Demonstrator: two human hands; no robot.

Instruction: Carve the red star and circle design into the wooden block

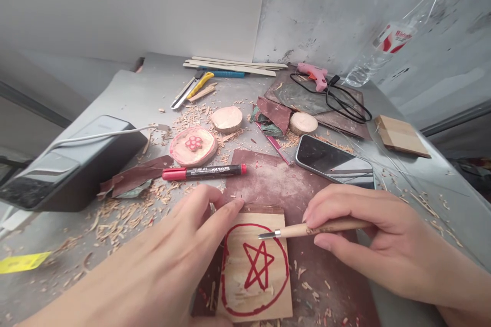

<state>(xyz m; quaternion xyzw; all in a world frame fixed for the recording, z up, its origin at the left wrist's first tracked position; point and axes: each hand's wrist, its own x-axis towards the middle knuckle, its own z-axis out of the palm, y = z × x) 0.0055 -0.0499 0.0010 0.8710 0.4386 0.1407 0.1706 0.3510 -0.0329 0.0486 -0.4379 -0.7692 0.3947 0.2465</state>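
Note:
A square wooden board [233, 281] lies on brown sandpaper at the front, marked in red with a star inside a ring. Shavings and a scraped patch show near its lower part. My left hand [169, 250] grips the board along its left side, thumb and forefinger at the upper left corner. Between the thumb and fingers of my right hand [379, 235] is a wood-carving chisel [303, 231] with a pale wooden handle. Its metal tip points left, over the board just above the star. A red marker [203, 171] rests beyond my left hand.
Left stands a black power bank [76, 163] with a white cable. A phone [333, 162] lies beyond my right hand. Further back are wood slices [227, 119], a utility knife [187, 89], a pink glue gun [315, 75] and a plastic bottle [395, 36]. Shavings litter the table.

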